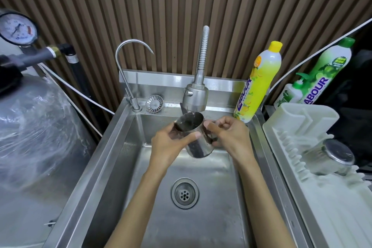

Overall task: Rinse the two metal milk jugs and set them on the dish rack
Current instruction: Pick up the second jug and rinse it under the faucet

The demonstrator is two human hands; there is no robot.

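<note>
The first jug (198, 145) is over the sink (112, 147), under the tap (195, 96); the second jug (330, 157) lies on the rack (322, 207), right of the sink.

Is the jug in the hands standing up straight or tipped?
Tipped. The jug leans, its open mouth toward the spray tap, gripped by the left hand and right hand.

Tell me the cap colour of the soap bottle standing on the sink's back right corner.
Yellow: the cap tops the soap bottle, seen best in the head view.

The right hand (231, 137) hides most of the jug (199, 149) handle.
</note>
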